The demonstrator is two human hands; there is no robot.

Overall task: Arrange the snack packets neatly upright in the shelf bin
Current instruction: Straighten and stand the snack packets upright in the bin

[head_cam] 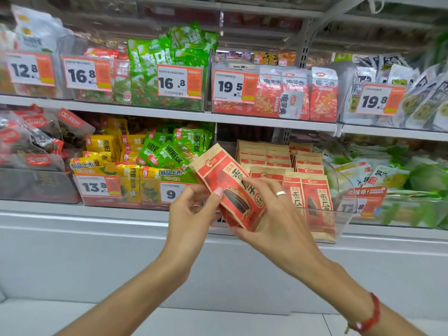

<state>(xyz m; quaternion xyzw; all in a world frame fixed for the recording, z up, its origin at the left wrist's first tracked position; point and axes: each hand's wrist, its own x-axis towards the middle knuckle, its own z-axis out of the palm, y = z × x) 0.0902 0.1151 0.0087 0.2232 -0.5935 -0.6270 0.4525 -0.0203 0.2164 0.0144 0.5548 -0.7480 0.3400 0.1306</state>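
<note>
A small stack of red-and-tan sunflower seed packets (225,180) is tilted to the left in front of the lower shelf. My left hand (191,212) pinches its left edge with thumb on the front. My right hand (271,214), wearing a ring, grips the stack from the right and underneath. Behind them a clear shelf bin (344,209) holds several rows of the same packets (291,166) standing upright, with two front packets (315,204) upright at its right side.
A neighbouring bin of yellow and green snack packets (145,161) sits to the left, with price tags (97,187) on its front. Green-and-white packets (388,175) fill the bin to the right. The upper shelf (169,112) carries more bins and price tags.
</note>
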